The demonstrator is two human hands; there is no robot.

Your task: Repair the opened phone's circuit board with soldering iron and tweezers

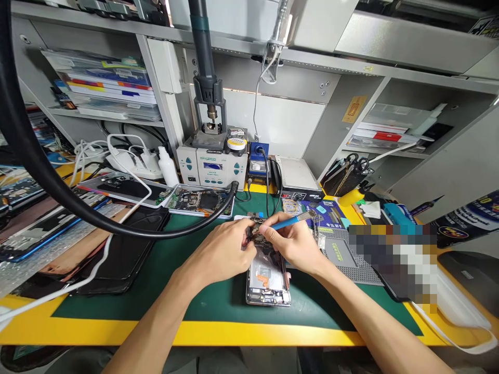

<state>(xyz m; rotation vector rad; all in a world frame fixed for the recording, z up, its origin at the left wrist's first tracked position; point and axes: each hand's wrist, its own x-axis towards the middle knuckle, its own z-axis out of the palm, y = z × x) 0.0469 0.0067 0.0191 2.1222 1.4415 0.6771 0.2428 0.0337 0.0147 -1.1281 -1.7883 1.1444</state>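
Observation:
An opened phone (268,275) lies on the green mat (210,301), its inside facing up, with an orange flex piece and small boards showing. My left hand (228,246) is closed at the phone's upper left, fingertips pinched round a small dark part that I cannot make out. Over the phone's upper right, my right hand (294,243) grips a slim tool with a blue handle (286,223) between thumb and fingers. The tool's working tip is hidden among the fingers. Both hands' fingertips nearly meet above the phone's top section.
A thick black hose (128,228) arches across the left side, ending near the hot-air station (212,166). Phone housings (113,254) lie at left, beside a white cable. At right sit a grey perforated mat (353,259) and a dark phone (393,285). Shelves (237,36) stand behind.

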